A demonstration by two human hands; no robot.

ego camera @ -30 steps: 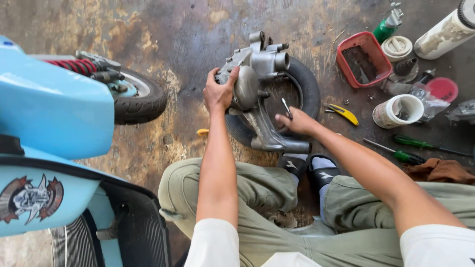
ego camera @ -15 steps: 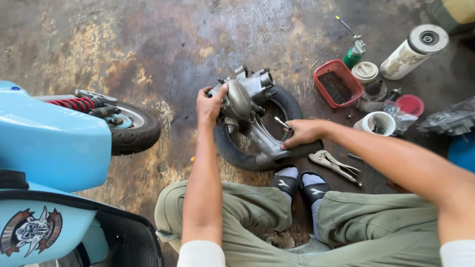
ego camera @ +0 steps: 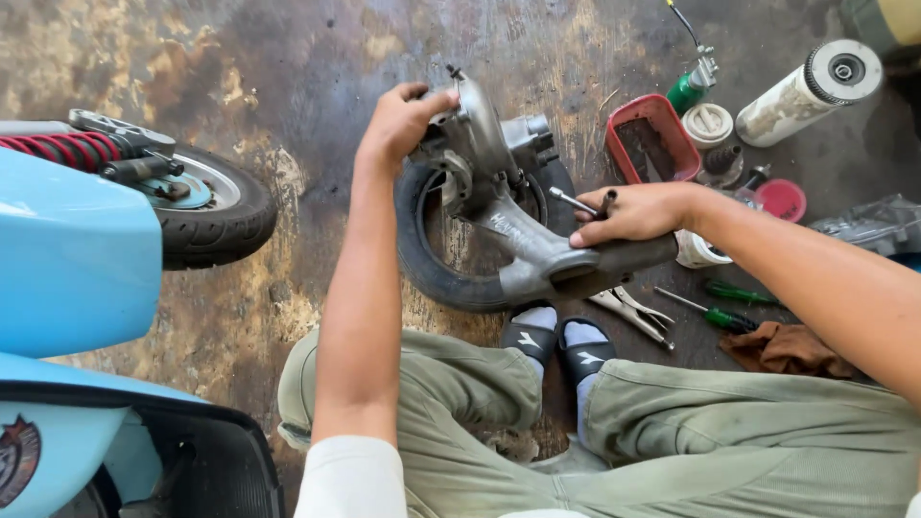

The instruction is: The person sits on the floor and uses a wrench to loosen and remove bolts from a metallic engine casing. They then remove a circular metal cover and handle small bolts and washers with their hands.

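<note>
Grey cast-metal engine casing (ego camera: 499,206) is lying across a black rubber tyre (ego camera: 432,269) on the stained concrete floor. Left hand (ego camera: 398,120) is gripping the casing's rounded top; right hand (ego camera: 638,211) is clenching a slim metal tool (ego camera: 576,201), probably a socket wrench, at casing's right. Steel pliers (ego camera: 633,312) and green-handled screwdrivers (ego camera: 724,302) are lying right of tyre; red plastic tray (ego camera: 652,144) beyond.
</note>
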